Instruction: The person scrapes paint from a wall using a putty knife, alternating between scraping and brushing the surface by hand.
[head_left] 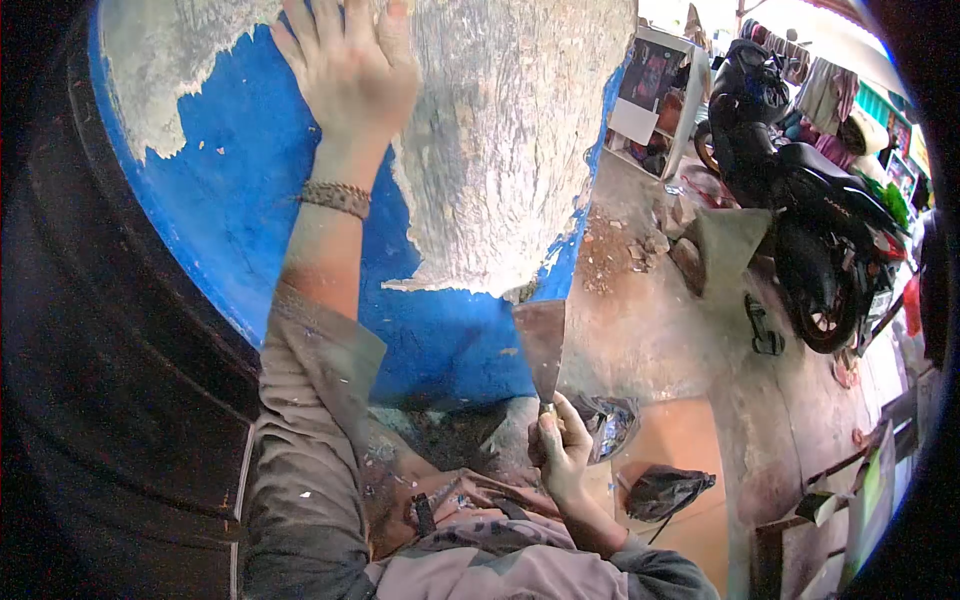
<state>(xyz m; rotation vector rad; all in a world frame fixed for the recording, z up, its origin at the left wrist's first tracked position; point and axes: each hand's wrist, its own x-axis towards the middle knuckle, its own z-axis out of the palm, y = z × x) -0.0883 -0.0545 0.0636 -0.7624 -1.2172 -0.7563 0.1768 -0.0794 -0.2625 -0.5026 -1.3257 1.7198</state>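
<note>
My left hand (355, 75) lies flat with fingers spread on the upper part of a wall, over blue paint and a bare patch. A braided bracelet (337, 198) circles that wrist. In my right hand (562, 440) is the handle of a wide scraper (541, 340), its blade pointing up and its edge at the lower rim of the bare patch. The wall's blue paint (240, 160) is ragged and peeling around the grey-white bare surface (490, 150).
A black motorcycle (800, 190) stands at the right beside hanging clothes (828, 95). A glass-fronted cabinet (655, 100), rubble (610, 250), a black plastic bag (668, 492) and a sandal (763, 325) are on the floor. Dark panelling (120, 330) lines the left.
</note>
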